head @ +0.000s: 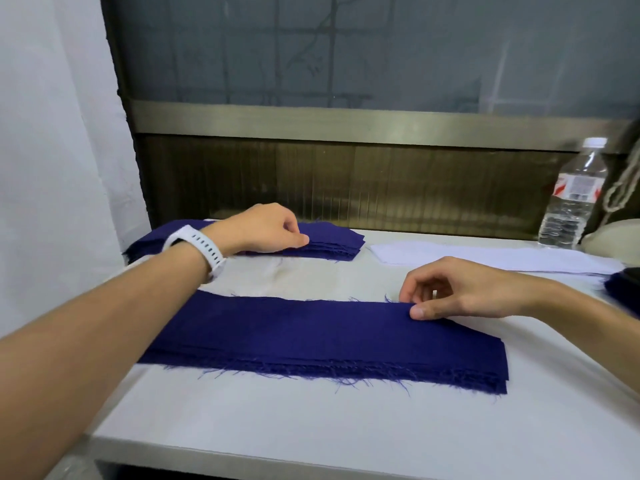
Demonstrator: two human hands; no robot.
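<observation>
Blue strip stack (329, 337) mid-frame, long axis left-right. Right hand (450, 289) fingers (420, 311) pinch its far edge; left hand (266, 226) fingers pinch second blue stack (332, 245), upper left. Bottle (571, 195) upper right.

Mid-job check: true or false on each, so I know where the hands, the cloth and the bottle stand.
1. The left hand pinches the far stack of blue cloth. True.
2. The right hand lies flat and touches no cloth. False: its thumb and fingers pinch the far right edge of the near stack.
3. The bottle stands upright at the right rear. True.
4. The watch sits on the right wrist. False: it is on the left wrist.
5. The near stack's front edge is frayed. True.
</observation>
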